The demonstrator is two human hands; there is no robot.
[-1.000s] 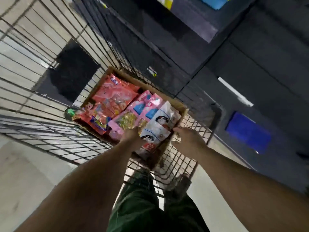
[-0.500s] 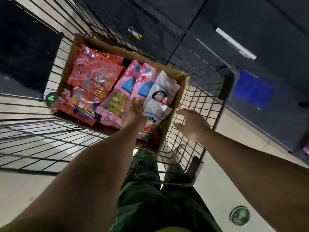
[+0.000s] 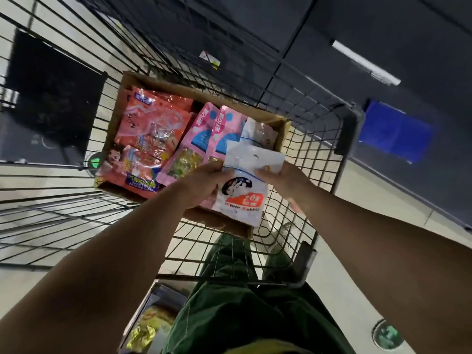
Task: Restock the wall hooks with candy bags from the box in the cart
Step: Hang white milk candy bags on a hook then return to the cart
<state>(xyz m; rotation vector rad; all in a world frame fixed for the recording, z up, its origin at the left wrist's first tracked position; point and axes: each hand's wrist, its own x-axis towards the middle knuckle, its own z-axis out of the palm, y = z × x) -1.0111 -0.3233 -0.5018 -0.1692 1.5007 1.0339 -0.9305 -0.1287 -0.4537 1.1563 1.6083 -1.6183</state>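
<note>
Both hands hold one white White Rabbit candy bag [image 3: 242,190] above the near right corner of the cardboard box [image 3: 132,80]: the left hand [image 3: 204,185] grips its left edge, the right hand [image 3: 283,180] pinches its right edge. Inside the box, sitting in the wire cart [image 3: 319,154], lie red candy bags [image 3: 150,139] at left, pink bags [image 3: 204,134] in the middle and another white bag [image 3: 258,134] at far right.

I see a white bag [image 3: 242,190] w/ a black circle, white rabbit & red patch. Pink bags [image 3: 204,131] w/ blue spots. Red-orange bags [image 3: 150,129] w/ a cartoon face. Brown box [image 3: 158,81], black wire cart [image 3: 319,154], green pants [image 3: 255,310], blue sign [image 3: 396,131].
</note>
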